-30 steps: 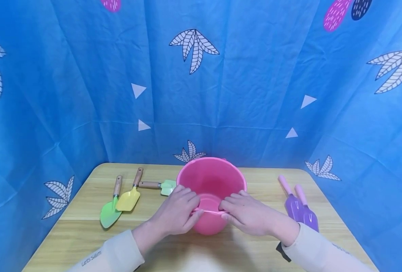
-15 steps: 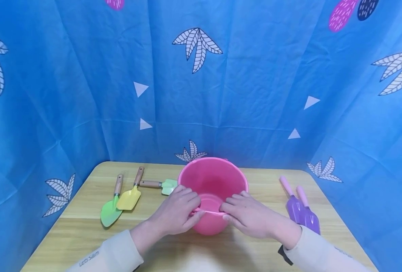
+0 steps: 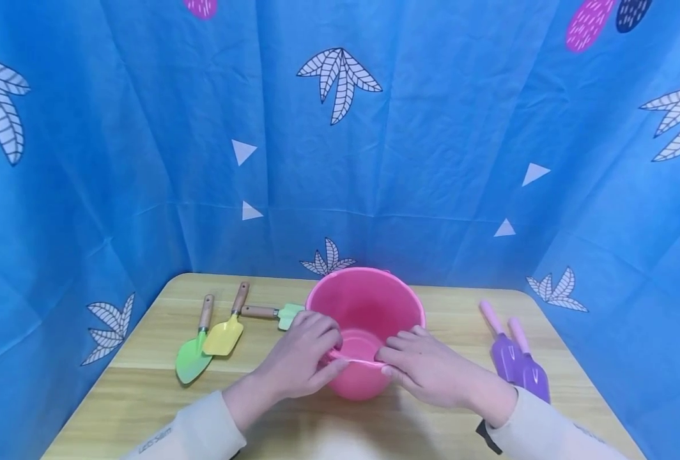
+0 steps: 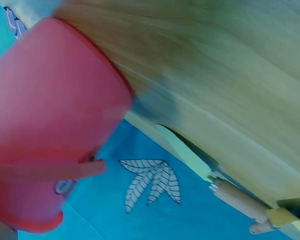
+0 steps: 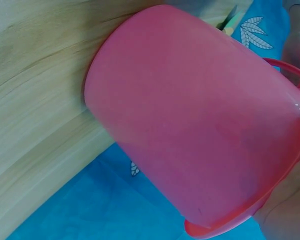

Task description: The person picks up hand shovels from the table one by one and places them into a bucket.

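1. Head view: pink bucket (image 3: 365,306) on the wooden bench (image 3: 144,409), about mid-width and toward the far edge, mouth up, inner floor visible.
2. Left hand (image 3: 304,352) at the near-left rim. Fingers curled over into the bucket, thumb outside; rim grasped.
3. Right hand (image 3: 423,365) at the near-right rim, same hold: fingers hooked inside, thumb in front. Short stretch of near rim shows between the hands.
4. Right wrist view: bucket's smooth outer wall fills most of the frame; red handle (image 5: 289,67) loops off the rim. Cannot tell whether either hand also has hold of it.
5. Left of bucket: green trowel (image 3: 193,361) with yellow shovel (image 3: 223,337) overlapping its blade edge, both wooden-handled, handles pointing away from the person.
6. Pale green shovel (image 3: 289,315) lies crosswise, blade beside the bucket, handle toward the yellow one. Contact with the bucket unclear.
7. Right side: two purple scoops, pink handles, side by side; one farther left (image 3: 507,358), one nearer the person (image 3: 533,378).
8. Blue leaf-print cloth (image 3: 328,172) hangs behind and along both sides.
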`<state>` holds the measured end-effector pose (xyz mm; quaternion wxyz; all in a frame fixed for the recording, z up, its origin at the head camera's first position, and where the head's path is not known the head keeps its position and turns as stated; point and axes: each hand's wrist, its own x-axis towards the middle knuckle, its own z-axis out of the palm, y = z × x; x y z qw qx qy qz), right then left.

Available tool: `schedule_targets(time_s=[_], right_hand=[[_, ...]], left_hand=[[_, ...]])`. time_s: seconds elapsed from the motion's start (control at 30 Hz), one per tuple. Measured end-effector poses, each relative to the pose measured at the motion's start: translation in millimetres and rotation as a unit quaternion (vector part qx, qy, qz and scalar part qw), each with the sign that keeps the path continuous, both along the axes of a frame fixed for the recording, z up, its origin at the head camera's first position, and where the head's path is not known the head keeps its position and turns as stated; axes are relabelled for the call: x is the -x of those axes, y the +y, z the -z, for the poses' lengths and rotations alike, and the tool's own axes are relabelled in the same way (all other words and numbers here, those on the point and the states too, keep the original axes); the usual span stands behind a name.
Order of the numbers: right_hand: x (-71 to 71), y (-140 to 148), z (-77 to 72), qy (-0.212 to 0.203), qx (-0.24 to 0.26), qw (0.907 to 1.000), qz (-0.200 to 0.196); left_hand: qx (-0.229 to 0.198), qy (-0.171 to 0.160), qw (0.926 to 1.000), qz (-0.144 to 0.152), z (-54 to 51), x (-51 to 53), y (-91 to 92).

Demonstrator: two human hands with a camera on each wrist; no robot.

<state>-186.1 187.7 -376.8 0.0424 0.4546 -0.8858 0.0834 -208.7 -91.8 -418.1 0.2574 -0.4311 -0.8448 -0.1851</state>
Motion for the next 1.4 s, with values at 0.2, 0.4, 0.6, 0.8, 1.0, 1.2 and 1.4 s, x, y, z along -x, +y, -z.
schedule_targets(time_s=[0.2, 0.4, 0.6, 0.8, 1.0, 1.2, 1.4], right_hand=[[0.3, -0.3, -1.5, 0.019, 0.011, 0.9996, -0.016], [0.1, -0.3, -1.6, 0.026, 0.014, 0.9993, -0.022], [-0.6, 0.9, -1.4, 0.035, 0.019, 0.9989, -0.026], [-2.0, 2.6, -1.3, 0.035, 0.018, 0.999, -0.02], [-2.2, 3.1, -0.4, 0.039, 0.017, 0.9989, -0.019], [-0.8, 2.1, 1.6, 0.04, 0.014, 0.9989, -0.02], [1.1, 0.8, 2.0, 0.039, 0.013, 0.9989, -0.021]], left_hand=[[-0.033, -0.043, 0.9973, -0.05, -10.2, 8.4, -19.6], [-0.027, -0.062, 0.9913, -0.113, -24.4, 24.6, -52.5], [-0.025, -0.053, 0.9869, -0.15, -28.6, 45.2, -87.5], [-0.025, -0.058, 0.9811, -0.183, -23.1, 58.0, -108.5], [-0.012, -0.074, 0.9749, -0.21, -14.7, 66.7, -119.2], [-0.005, -0.099, 0.9673, -0.233, -4.8, 74.2, -131.6], [-0.006, -0.123, 0.9615, -0.246, 5.5, 82.9, -143.4]])
